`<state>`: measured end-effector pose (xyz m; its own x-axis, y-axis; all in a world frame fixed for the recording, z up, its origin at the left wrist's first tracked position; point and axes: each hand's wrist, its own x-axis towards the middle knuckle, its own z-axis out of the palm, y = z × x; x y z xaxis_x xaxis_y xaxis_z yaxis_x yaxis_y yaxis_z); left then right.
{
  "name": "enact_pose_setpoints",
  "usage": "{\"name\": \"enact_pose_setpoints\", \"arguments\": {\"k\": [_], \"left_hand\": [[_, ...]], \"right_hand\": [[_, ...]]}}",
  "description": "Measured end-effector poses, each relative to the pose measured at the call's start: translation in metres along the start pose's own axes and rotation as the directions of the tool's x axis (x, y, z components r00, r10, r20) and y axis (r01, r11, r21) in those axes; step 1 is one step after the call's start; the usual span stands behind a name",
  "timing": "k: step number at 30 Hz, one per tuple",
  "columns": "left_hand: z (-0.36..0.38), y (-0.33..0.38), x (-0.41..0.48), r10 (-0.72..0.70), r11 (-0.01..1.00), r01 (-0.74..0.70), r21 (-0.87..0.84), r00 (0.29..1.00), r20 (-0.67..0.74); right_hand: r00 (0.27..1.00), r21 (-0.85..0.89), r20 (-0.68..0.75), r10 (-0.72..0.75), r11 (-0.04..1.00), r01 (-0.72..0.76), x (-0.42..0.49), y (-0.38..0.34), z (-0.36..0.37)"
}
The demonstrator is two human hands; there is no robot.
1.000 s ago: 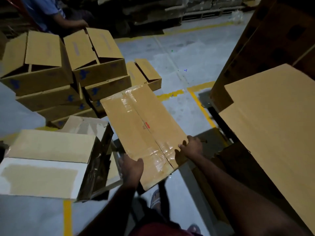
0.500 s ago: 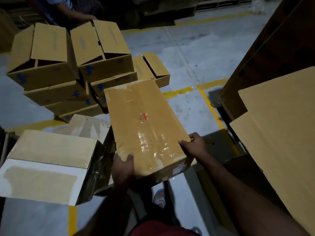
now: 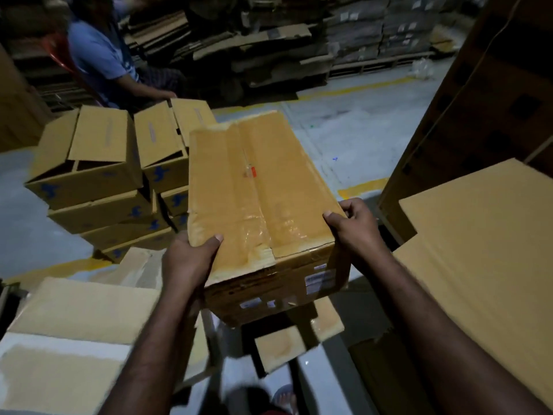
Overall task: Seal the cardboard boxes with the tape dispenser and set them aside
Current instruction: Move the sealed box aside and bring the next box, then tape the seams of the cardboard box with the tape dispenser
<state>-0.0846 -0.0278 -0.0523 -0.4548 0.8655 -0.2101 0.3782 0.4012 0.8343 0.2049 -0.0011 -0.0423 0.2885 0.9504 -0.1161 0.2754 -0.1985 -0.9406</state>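
A taped brown cardboard box (image 3: 257,190) is held up in front of me, its top seam covered with clear tape and a small red mark near the middle. My left hand (image 3: 187,259) grips its near left corner, thumb on top. My right hand (image 3: 354,224) grips the near right corner, fingers curled over the edge. White labels show on the near side of the box. No tape dispenser is in view.
A stack of open boxes with blue logos (image 3: 98,175) stands at the left. A seated person in a blue shirt (image 3: 101,55) is behind it. Flat cardboard sheets (image 3: 478,250) lie at the right, an open box (image 3: 68,333) at the lower left. Tall cartons (image 3: 493,94) rise at the far right.
The box has been lifted higher and levelled, its top now facing me. My view has tilted up, showing the seated person and the stacked cardboard behind.
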Motion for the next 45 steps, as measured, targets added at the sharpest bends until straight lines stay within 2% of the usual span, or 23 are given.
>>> {"name": "enact_pose_setpoints", "arguments": {"k": [6, 10, 14, 18, 24, 27, 30, 33, 36, 38, 39, 41, 42, 43, 45], "left_hand": [[-0.003, 0.102, 0.0, 0.27, 0.957, -0.262, -0.124, 0.961, 0.055], [0.017, 0.164, -0.016, 0.444, 0.892, -0.423, -0.161, 0.886, 0.131], [0.055, 0.207, -0.04, 0.533, 0.846, -0.493, -0.204, 0.8, 0.276], [0.106, 0.235, -0.074, 0.584, 0.804, -0.548, -0.231, 0.656, 0.478], [0.188, 0.257, -0.145, 0.597, 0.739, -0.605, -0.296, 0.385, 0.703], [0.221, 0.258, -0.179, 0.582, 0.71, -0.628, -0.32, 0.266, 0.769], [0.251, 0.255, -0.205, 0.568, 0.679, -0.661, -0.319, 0.198, 0.799], [0.276, 0.252, -0.225, 0.547, 0.653, -0.698, -0.295, 0.165, 0.82], [0.292, 0.258, -0.236, 0.517, 0.588, -0.789, -0.177, 0.198, 0.833], [0.296, 0.262, -0.243, 0.519, 0.444, -0.895, -0.034, 0.226, 0.824], [0.295, 0.264, -0.249, 0.544, 0.342, -0.94, 0.009, 0.206, 0.814], [0.282, 0.267, -0.269, 0.602, 0.176, -0.984, -0.031, 0.083, 0.794], [0.274, 0.269, -0.281, 0.589, 0.128, -0.986, -0.109, -0.013, 0.808], [0.264, 0.27, -0.294, 0.536, 0.098, -0.972, -0.212, -0.128, 0.834], [0.251, 0.267, -0.32, 0.344, 0.05, -0.923, -0.382, -0.343, 0.874]], "right_hand": [[0.963, 0.095, -0.234, -0.13, 0.983, 0.156, -0.012, -0.063, -0.065], [0.891, 0.097, -0.423, -0.165, 0.969, 0.226, -0.035, -0.093, -0.121], [0.804, 0.117, -0.582, -0.125, 0.965, 0.235, -0.076, -0.097, -0.174], [0.672, 0.091, -0.737, -0.071, 0.975, 0.203, -0.132, -0.082, -0.22], [0.405, 0.083, -0.913, 0.046, 0.994, 0.073, -0.208, -0.035, -0.264], [0.316, 0.156, -0.939, 0.135, 0.987, 0.041, -0.232, -0.017, -0.279], [0.256, 0.192, -0.948, 0.188, 0.981, -0.01, -0.25, -0.001, -0.294], [0.245, 0.22, -0.943, 0.227, 0.974, -0.054, -0.256, 0.018, -0.308], [0.28, 0.224, -0.929, 0.243, 0.97, -0.098, -0.26, 0.039, -0.319], [0.296, 0.266, -0.917, 0.268, 0.963, -0.05, -0.265, 0.049, -0.329], [0.303, 0.325, -0.9, 0.312, 0.946, -0.009, -0.268, 0.053, -0.336], [0.304, 0.462, -0.852, 0.427, 0.886, 0.049, -0.274, 0.067, -0.347], [0.281, 0.503, -0.834, 0.474, 0.863, 0.037, -0.276, 0.081, -0.352], [0.236, 0.518, -0.83, 0.506, 0.856, -0.014, -0.277, 0.097, -0.357], [0.145, 0.519, -0.824, 0.547, 0.833, -0.193, -0.278, 0.133, -0.364]]}}
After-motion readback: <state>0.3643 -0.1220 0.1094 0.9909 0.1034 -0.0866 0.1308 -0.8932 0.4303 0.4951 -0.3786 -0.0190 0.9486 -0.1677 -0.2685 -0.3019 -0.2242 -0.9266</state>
